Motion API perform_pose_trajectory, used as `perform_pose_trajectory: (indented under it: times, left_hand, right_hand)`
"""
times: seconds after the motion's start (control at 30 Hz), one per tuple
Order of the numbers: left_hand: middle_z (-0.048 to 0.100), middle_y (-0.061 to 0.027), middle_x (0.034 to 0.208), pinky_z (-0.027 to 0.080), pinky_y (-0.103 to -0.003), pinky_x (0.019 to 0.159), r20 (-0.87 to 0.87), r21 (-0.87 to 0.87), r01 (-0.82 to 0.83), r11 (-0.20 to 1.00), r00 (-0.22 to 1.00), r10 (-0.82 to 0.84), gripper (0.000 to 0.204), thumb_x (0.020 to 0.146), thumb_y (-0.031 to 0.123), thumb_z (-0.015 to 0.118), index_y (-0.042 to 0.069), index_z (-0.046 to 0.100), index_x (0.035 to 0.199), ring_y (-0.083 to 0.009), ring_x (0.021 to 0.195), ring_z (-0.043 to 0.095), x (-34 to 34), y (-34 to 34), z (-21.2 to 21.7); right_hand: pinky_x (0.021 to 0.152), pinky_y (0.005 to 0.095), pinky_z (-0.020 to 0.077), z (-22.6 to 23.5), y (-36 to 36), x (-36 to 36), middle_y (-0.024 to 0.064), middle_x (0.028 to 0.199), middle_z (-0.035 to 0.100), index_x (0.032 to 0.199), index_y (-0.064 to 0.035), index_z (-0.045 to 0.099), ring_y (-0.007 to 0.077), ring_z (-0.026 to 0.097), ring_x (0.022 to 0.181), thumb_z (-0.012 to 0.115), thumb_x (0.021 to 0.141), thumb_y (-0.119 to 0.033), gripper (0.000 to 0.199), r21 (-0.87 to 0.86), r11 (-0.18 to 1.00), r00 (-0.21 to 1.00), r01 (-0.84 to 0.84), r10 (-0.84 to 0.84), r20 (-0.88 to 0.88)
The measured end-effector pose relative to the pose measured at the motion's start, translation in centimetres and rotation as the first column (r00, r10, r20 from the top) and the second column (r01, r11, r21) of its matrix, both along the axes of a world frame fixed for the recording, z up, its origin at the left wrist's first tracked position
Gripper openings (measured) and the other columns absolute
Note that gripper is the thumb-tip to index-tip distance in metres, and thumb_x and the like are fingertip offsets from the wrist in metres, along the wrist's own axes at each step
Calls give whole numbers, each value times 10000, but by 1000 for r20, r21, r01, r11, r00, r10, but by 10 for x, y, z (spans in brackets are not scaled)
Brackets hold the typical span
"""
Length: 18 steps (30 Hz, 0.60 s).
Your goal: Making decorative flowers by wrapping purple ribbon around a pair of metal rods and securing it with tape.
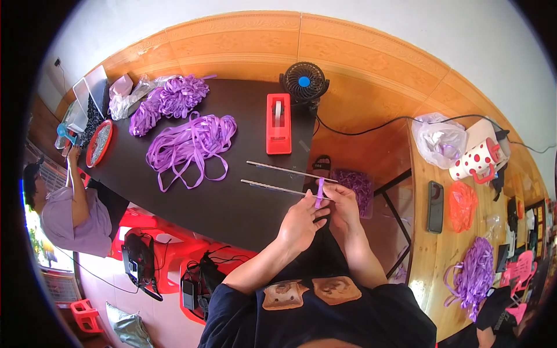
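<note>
Two thin metal rods lie roughly parallel over the right front edge of the black table, their far ends pointing left. Near their close ends, a short piece of purple ribbon spans both rods. My left hand is closed at the lower rod, with the thumb on it beside the ribbon and the other fingers curled below. From the right, my right hand pinches at the ribbon and the rod ends; its fingertips partly hide the grip. A loose heap of purple ribbon rests on the table beyond the rods.
On the black table stand a red tape dispenser, a fan, more ribbon and a red-rimmed basket. A co-worker sits left. The wooden table right holds a phone, dotted cup and ribbon.
</note>
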State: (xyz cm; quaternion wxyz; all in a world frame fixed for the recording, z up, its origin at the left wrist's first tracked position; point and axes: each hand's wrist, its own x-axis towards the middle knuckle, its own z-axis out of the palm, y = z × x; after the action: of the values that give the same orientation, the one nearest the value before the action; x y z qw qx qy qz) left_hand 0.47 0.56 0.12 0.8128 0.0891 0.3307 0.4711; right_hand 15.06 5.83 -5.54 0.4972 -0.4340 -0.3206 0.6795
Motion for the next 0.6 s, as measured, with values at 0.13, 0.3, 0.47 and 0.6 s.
perform_pose_trajectory:
  times: [0.13, 0.3, 0.47, 0.6]
  left_hand:
    - [587, -39, 1040, 361, -359, 850, 29, 1, -13, 1000, 999, 13, 333, 946, 439, 468, 129, 559, 1030, -192, 982, 524, -1, -2, -3]
    - [588, -47, 1017, 382, -350, 821, 33, 32, -7, 999, 999, 6, 325, 947, 430, 470, 125, 540, 1033, -196, 946, 545, 1, -3, -2]
    - [586, -54, 1003, 392, -345, 806, 42, -6, -21, 1000, 999, 21, 323, 949, 422, 469, 117, 523, 1040, -199, 930, 552, 1, -1, 0]
    - [589, -45, 1004, 388, -346, 817, 63, 15, 12, 1000, 998, -13, 307, 951, 413, 470, 122, 533, 1027, -189, 944, 541, 2, 0, 0]
  right_hand:
    - [790, 355, 505, -11, 10, -5, 144, 1113, 606, 981, 17, 625, 232, 612, 931, 605, 877, -170, 215, -22, 975, 918, -223, 203, -340]
    - [751, 346, 521, -99, 22, -26, 109, 988, 609, 1003, -46, 570, 210, 617, 878, 535, 925, -298, 266, 134, 924, 668, -357, 353, -655]
    - [607, 274, 528, -89, 20, -34, 133, 929, 611, 1103, -37, 524, 187, 631, 742, 538, 918, -206, 251, 172, 822, 153, -543, 298, -942]
    - [740, 350, 544, -89, 26, -22, 166, 1049, 612, 1261, -33, 460, 239, 636, 869, 545, 898, -198, 407, 139, 980, 841, -145, 196, -504]
